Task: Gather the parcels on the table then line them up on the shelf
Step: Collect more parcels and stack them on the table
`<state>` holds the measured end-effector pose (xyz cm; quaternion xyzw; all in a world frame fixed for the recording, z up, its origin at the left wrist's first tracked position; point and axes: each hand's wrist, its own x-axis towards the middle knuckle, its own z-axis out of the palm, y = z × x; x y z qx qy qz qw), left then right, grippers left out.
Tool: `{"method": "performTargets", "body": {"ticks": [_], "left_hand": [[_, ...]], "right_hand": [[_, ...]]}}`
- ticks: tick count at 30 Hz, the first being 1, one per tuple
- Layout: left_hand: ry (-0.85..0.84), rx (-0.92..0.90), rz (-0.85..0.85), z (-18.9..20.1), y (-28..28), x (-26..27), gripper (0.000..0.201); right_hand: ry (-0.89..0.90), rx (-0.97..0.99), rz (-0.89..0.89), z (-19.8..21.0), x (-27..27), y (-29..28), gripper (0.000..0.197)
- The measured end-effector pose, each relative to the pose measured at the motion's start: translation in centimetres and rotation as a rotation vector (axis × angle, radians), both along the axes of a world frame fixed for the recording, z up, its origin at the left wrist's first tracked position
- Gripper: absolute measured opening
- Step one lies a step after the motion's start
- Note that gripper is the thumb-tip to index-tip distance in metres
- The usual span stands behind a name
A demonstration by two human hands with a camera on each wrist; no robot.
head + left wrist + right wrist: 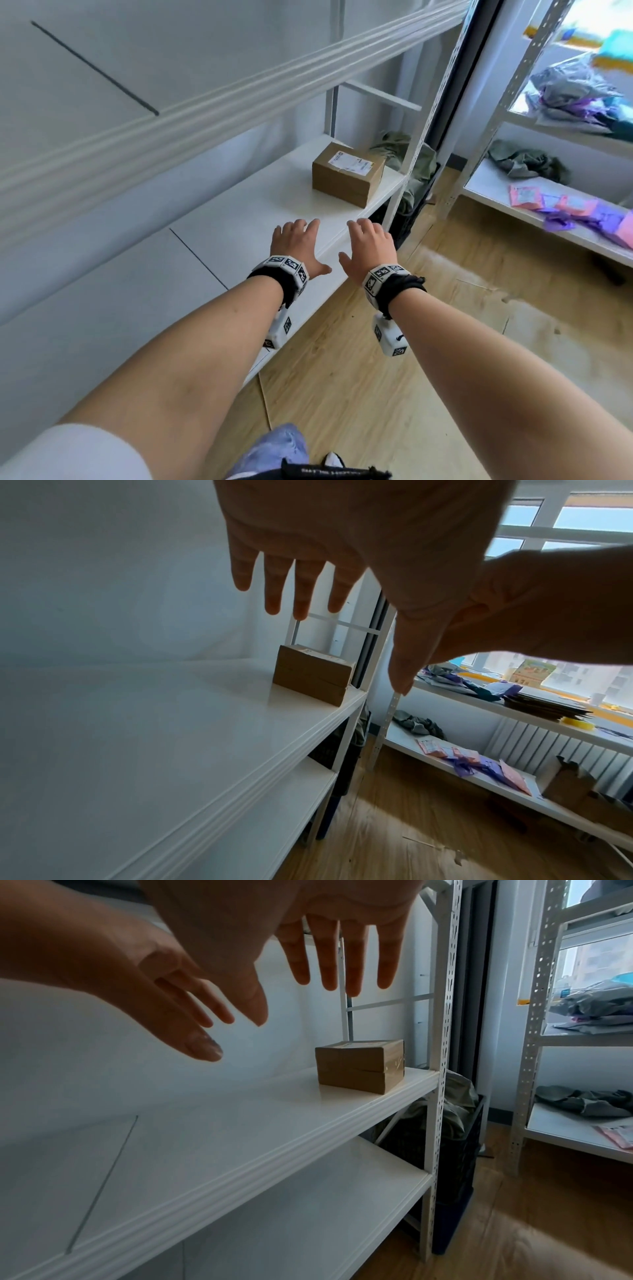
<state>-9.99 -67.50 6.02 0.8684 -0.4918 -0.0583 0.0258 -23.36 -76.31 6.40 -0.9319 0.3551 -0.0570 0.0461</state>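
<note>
Both my hands hang empty above the front lip of the white metal shelf (239, 219), my left hand (295, 244) and my right hand (367, 247) side by side, palms down, fingers straight and spread wide, holding nothing. The one parcel in sight, a small brown cardboard box with a white shipping label (347, 174), stands ahead of my fingertips and off to the right, at the far right end of the same shelf board, close to its front edge and well apart from both hands.

It looks light and stiff to me: squared corners, taped seams (the right wrist view shows glossy tape on its end face, likely a little slick). I judge the surest hold is one palm on each short side, pressing inward, or one hand across the top if it needs only a nudge into line.

Nothing lies on the board between my hands and the box. The perforated white upright post (441, 1031) stands just right of the box, so my right hand has little room on that side. Beyond it, farther right, a second rack (513, 192) carries flat pink and purple mailers (568, 212) and a crumpled grey-green cloth (524, 162). Below the box, under the shelf, sits a dark crate (445, 1153). No table shows in any view.
</note>
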Motion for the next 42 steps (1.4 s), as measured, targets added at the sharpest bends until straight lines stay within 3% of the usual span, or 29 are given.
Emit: {"method": "performTargets", "body": {"ticks": [15, 21, 30, 42], "left_hand": [[0.114, -0.035, 0.134, -2.0, -22.2, 12.2, 0.111], [0.1, 0.026, 0.151, -2.8, -28.5, 15.0, 0.119], [0.162, 0.149, 0.383, -5.4, -32.2, 16.5, 0.128], [0.226, 0.037, 0.646, -6.6, -31.4, 13.0, 0.121]], "right_hand": [[0.084, 0.026, -0.047, -3.3, 11.0, -23.4, 0.096], [0.158, 0.064, -0.029, -5.3, 15.5, -29.7, 0.122], [0.282, 0.14, 0.084, -7.5, 17.9, -35.2, 0.131], [0.133, 0.083, 0.353, -8.5, 17.1, -37.0, 0.118]]}}
